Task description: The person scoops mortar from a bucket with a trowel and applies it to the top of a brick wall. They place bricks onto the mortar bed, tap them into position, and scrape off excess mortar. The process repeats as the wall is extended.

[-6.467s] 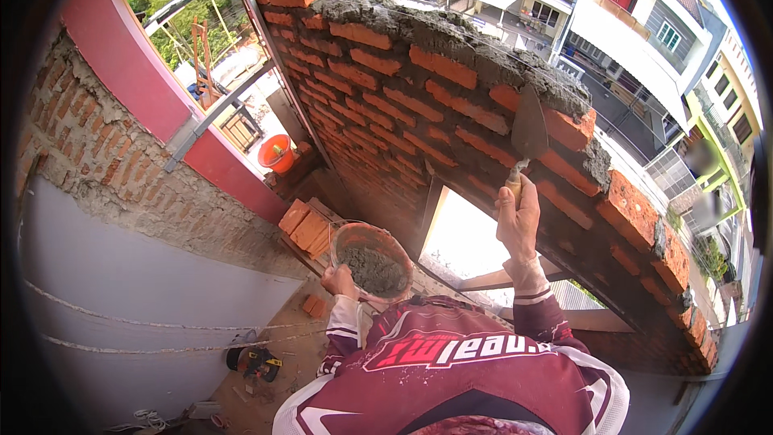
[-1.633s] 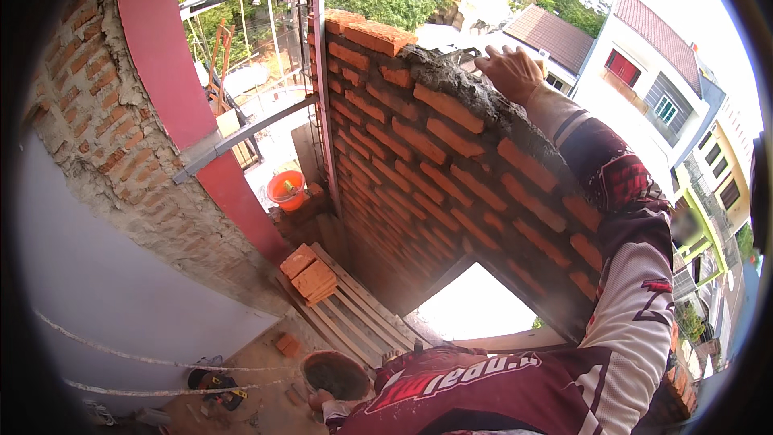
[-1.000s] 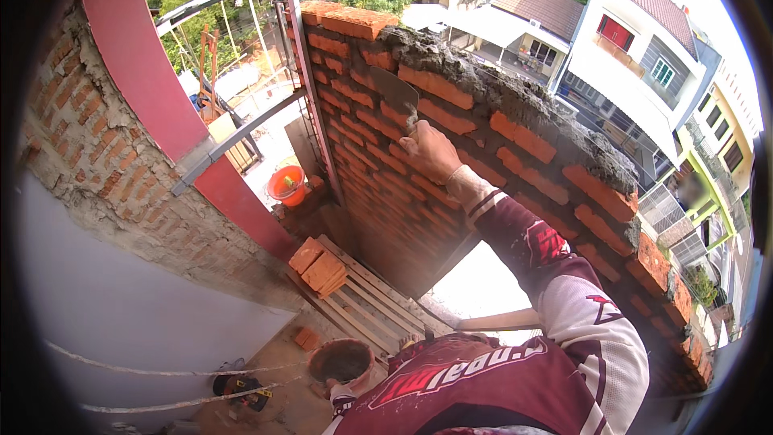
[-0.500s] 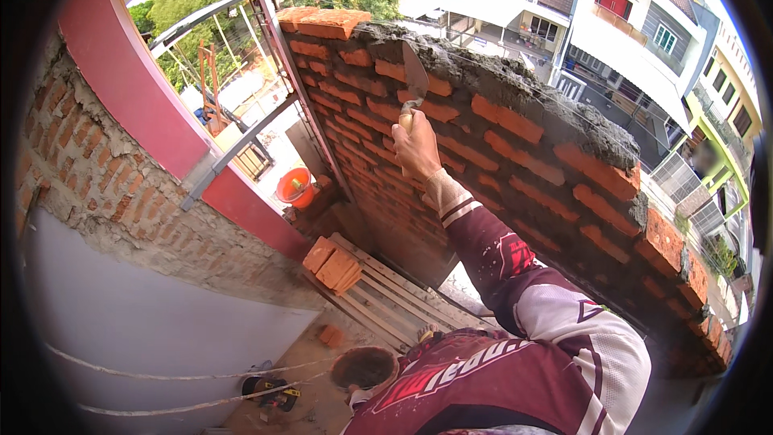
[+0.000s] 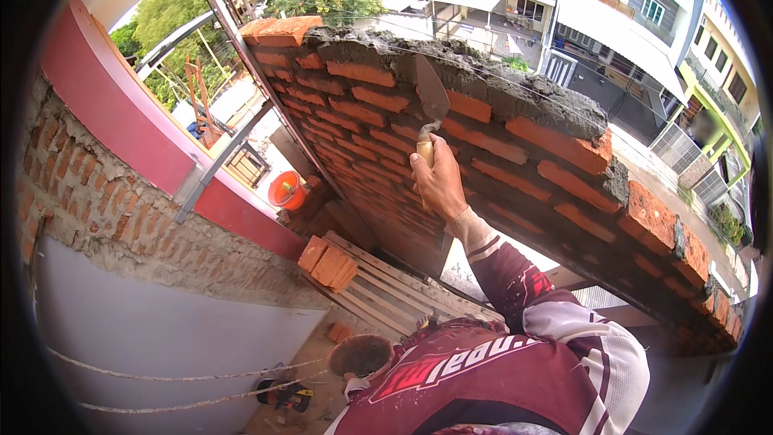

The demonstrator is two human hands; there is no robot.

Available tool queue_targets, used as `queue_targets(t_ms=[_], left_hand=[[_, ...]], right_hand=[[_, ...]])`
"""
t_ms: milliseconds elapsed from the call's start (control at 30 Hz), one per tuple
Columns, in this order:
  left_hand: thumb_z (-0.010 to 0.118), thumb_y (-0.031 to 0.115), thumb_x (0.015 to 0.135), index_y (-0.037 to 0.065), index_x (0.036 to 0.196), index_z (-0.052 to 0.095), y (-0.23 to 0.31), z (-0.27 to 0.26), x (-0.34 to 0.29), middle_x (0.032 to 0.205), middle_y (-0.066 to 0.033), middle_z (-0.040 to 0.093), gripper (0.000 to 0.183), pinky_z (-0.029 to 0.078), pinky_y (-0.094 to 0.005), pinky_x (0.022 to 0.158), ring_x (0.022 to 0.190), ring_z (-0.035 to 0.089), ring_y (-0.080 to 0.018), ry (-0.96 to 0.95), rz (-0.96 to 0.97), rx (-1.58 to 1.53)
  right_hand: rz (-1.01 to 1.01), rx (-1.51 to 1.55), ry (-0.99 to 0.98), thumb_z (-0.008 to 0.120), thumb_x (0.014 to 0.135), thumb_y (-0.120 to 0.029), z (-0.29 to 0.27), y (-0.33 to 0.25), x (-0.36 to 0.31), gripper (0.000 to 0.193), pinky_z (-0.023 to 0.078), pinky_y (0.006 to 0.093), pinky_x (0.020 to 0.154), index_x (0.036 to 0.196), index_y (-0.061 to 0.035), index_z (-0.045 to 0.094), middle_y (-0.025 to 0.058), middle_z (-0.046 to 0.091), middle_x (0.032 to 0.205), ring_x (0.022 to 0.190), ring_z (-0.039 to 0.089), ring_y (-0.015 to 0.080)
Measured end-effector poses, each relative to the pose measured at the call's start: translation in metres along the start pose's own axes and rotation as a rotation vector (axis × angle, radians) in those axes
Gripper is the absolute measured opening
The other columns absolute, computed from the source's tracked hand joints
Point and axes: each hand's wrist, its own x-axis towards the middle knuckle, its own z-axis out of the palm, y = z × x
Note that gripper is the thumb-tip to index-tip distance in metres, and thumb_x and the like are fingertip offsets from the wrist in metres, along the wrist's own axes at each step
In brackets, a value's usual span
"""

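My right hand (image 5: pixel 441 181) is closed round the wooden handle of a trowel (image 5: pixel 432 90). The trowel's pointed metal blade lies against the upper face of a red brick wall (image 5: pixel 523 141), just below its top edge. Grey wet mortar (image 5: pixel 515 89) covers that top edge in a rough layer and fills the joints between bricks. Low beside my body, my left hand (image 5: pixel 352 382) grips the rim of a round bucket (image 5: pixel 362 340) with dark grey contents. Most of that hand is hidden by the bucket and my sleeve.
A thin string (image 5: pixel 483 52) runs along the wall top. Loose bricks (image 5: pixel 328 262) sit on wooden planks (image 5: pixel 386 294) below. Behind stands an orange bucket (image 5: pixel 287 191). A power tool (image 5: pixel 286 395) lies on the floor by two ropes (image 5: pixel 185 375). Houses and a street lie beyond the wall.
My right hand and the trowel have shifted right along the wall and slightly down, the blade staying near the face. The view has turned a little; the left hand still holds the bucket.
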Motion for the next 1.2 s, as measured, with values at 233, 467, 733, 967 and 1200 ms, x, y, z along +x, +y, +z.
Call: queue_targets(t_ms=[233,467,733,967,1200], left_hand=[[0.066,0.045,0.08,-0.001,0.118,0.065,0.027,-0.003,-0.039,0.111,-0.0238,0.071,0.06,0.053,-0.0508,0.083,0.095,0.07,-0.0379,-0.016,0.067,-0.004],[0.066,0.048,0.08,-0.001,0.119,0.064,0.044,0.021,-0.073,0.111,-0.0231,0.071,0.062,0.053,-0.0509,0.082,0.094,0.07,-0.0374,-0.074,0.119,-0.03],[0.071,0.048,0.076,-0.003,0.121,0.066,0.082,0.073,-0.101,0.115,-0.0232,0.071,0.068,0.051,-0.0504,0.087,0.102,0.069,-0.0371,-0.107,0.203,0.082],[0.073,0.042,0.074,-0.005,0.118,0.069,0.081,0.076,-0.194,0.113,-0.0249,0.072,0.065,0.052,-0.0479,0.088,0.104,0.069,-0.0377,-0.154,0.343,0.193],[0.075,0.034,0.073,-0.004,0.094,0.069,0.028,0.125,-0.203,0.094,-0.024,0.072,0.044,0.052,-0.045,0.081,0.09,0.071,-0.0364,-0.292,0.589,0.088]], right_hand=[[0.135,0.138,-0.019,0.06,0.097,-0.016,-0.078,-0.025,-0.046,0.049,0.054,0.0339,0.066,0.138,0.0047,0.044,0.0167,0.06,0.108,0.077,0.065,0.0194],[0.165,0.223,0.045,0.058,0.099,-0.01,-0.146,-0.038,-0.097,0.049,0.051,0.025,0.056,0.143,0.0029,0.041,0.0047,0.057,0.092,0.067,0.057,0.0089],[0.085,0.362,0.115,0.055,0.1,-0.007,-0.206,-0.03,-0.137,0.045,0.052,0.0246,0.058,0.141,0.0043,0.04,0.0046,0.056,0.092,0.069,0.057,0.0087],[-0.015,-0.044,0.089,0.059,0.094,-0.006,-0.252,0.052,-0.199,0.042,0.05,0.0372,0.08,0.133,0.0057,0.047,0.0125,0.054,0.102,0.087,0.057,0.0217],[0.423,-0.608,-0.815,0.057,0.089,-0.032,-0.265,0.179,-0.24,0.042,0.049,0.0569,0.091,0.112,0.0026,0.062,0.0315,0.067,0.106,0.101,0.062,0.0521]])
